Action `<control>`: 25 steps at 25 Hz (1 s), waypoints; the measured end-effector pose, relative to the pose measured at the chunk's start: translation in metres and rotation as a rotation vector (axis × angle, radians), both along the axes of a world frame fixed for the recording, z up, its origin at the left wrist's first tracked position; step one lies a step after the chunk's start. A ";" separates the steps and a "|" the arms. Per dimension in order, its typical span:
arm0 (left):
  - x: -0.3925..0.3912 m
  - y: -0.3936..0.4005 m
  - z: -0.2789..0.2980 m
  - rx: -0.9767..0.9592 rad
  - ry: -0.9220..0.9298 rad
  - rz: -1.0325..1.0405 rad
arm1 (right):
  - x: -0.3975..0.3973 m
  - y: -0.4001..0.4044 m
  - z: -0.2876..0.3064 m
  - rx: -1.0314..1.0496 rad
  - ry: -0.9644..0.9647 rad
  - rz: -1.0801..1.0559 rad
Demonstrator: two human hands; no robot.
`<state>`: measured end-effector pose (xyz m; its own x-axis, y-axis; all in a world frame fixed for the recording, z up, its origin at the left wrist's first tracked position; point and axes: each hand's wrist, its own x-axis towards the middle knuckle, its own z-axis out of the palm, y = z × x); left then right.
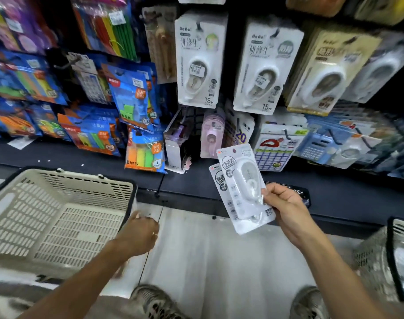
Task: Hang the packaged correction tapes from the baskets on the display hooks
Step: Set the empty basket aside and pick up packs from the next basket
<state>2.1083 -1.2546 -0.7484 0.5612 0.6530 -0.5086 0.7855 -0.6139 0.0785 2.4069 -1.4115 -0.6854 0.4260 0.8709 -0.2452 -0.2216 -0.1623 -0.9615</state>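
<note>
Head view, looking down at a stationery display: the right hand [286, 203] pinches two packaged correction tapes [244, 189] by their lower right edge, fanned one behind the other and held up in front of the dark shelf edge [334, 199], below the hanging stock. Their white cards carry bold Chinese characters in a grey box; the smaller print is too fine to read. Above hang larger correction-tape cards [200, 58] marked "BoBo" and "15M", each with a small price sticker on the blister. A neighbouring card [241, 132] shows "20".

Left of these hang blue packets of coloured counting pieces [132, 97], some stickered "1-2". The left hand [138, 231] reaches toward the near corner of a beige plastic basket [58, 217] on the floor; its grip looks loosely curled with nothing in it, though blur makes this uncertain. A second basket [390, 256] sits at the right edge, its contents unclear.
</note>
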 end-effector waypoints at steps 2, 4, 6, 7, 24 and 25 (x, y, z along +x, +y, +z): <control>0.031 -0.014 0.033 -0.457 -0.603 0.487 | -0.005 0.002 0.011 0.083 0.037 -0.024; 0.076 -0.031 0.075 -0.865 -1.004 0.671 | -0.005 -0.001 0.031 0.148 0.044 -0.042; 0.123 -0.049 0.116 -0.949 -1.178 0.647 | -0.002 -0.009 0.054 0.171 -0.004 -0.044; 0.144 -0.057 0.136 -0.922 -1.245 0.638 | 0.003 -0.015 0.066 0.178 -0.045 -0.061; 0.331 -0.033 0.219 -0.811 -1.552 0.613 | 0.167 -0.045 0.148 0.152 -0.257 -0.653; 0.334 -0.028 0.220 -0.813 -1.581 0.603 | 0.172 -0.042 0.149 0.137 -0.269 -0.666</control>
<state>2.4418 -1.2825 -0.5280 0.5784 0.8131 -0.0653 -0.2260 0.2366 0.9450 2.5789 -1.4540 -0.5364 0.9062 0.4214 0.0353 0.0155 0.0503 -0.9986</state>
